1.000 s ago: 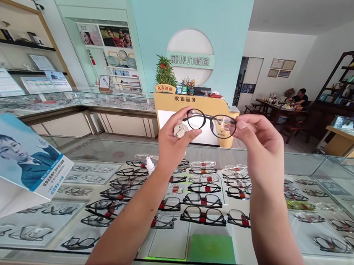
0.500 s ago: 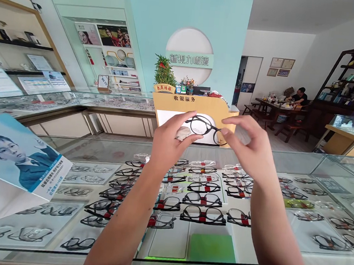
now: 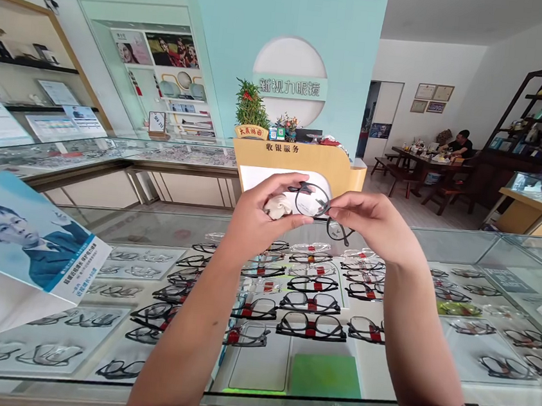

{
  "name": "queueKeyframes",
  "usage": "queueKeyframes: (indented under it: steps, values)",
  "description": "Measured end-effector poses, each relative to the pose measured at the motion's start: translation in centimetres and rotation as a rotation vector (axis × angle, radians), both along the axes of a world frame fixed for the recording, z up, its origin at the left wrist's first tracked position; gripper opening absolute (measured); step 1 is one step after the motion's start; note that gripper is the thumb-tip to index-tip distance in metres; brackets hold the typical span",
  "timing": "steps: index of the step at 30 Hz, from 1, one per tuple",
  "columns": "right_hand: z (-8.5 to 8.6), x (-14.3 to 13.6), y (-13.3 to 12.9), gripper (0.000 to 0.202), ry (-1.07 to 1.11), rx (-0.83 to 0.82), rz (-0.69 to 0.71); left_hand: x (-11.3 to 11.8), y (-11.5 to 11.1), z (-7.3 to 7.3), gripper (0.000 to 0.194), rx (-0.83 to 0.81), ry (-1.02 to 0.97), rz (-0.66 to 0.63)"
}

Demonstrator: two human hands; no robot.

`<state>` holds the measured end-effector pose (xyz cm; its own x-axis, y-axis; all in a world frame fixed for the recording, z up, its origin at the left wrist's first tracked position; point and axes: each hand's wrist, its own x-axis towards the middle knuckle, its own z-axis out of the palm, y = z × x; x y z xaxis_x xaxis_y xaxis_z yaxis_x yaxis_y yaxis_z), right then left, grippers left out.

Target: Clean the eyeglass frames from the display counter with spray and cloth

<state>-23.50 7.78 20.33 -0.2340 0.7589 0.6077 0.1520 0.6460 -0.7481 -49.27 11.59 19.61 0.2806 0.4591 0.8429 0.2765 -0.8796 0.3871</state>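
A pair of black-framed eyeglasses (image 3: 312,201) is held up between my hands above the glass display counter, tilted so that one lens sits lower than the other. My left hand (image 3: 256,217) grips the frame at its left side, thumb below and fingers above, with a crumpled white cloth or tissue (image 3: 278,207) tucked into the palm. With thumb and fingers pinched together, my right hand (image 3: 378,224) holds the eyeglasses near the bridge. The lower lens hangs just under my right fingertips.
Under the glass, rows of eyeglasses (image 3: 311,325) lie in the counter beside a green pad (image 3: 326,375). A folded cardboard sign (image 3: 28,248) stands on the left. Beyond is a cashier desk (image 3: 299,157); a person (image 3: 460,145) sits at a wooden table (image 3: 418,159) far right.
My right hand has closed from a looser, spread hold to a pinch near the bridge. The eyeglasses have turned and moved slightly right, and more of the white cloth shows.
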Motion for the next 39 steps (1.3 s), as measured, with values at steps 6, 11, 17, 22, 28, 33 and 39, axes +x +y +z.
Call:
queueKeyframes:
  steps: [6,11,17,22,28,33,39]
  values:
    - [-0.2,0.0,0.7,0.015,0.093,0.023,-0.033,1.1,-0.1,-0.1,0.071,0.011,-0.135,0.036]
    - [0.1,-0.4,-0.2,0.012,0.154,0.098,-0.141,3.0,-2.6,-0.6,0.024,0.125,-0.341,0.274]
    - [-0.3,-3.1,-2.3,0.007,0.118,0.394,-0.393,5.0,-4.3,-0.7,0.035,-0.208,-0.280,0.050]
    - [-0.7,-4.4,-3.2,0.016,-0.071,0.477,-0.484,4.9,-2.9,-0.6,0.046,-0.351,-0.401,-0.026]
    - [0.2,-3.7,-5.6,0.019,-0.245,0.399,-0.428,4.7,-1.6,-1.0,0.036,-0.342,-0.364,0.010]
    - [-1.1,2.3,-4.6,0.042,-0.149,0.468,-0.620,5.2,-1.7,-1.4,0.030,-0.281,-0.200,0.023]
    - [-9.4,15.9,1.6,0.063,-0.132,0.117,-1.074,9.1,-2.4,-2.6,0.025,-0.306,0.180,-0.004]
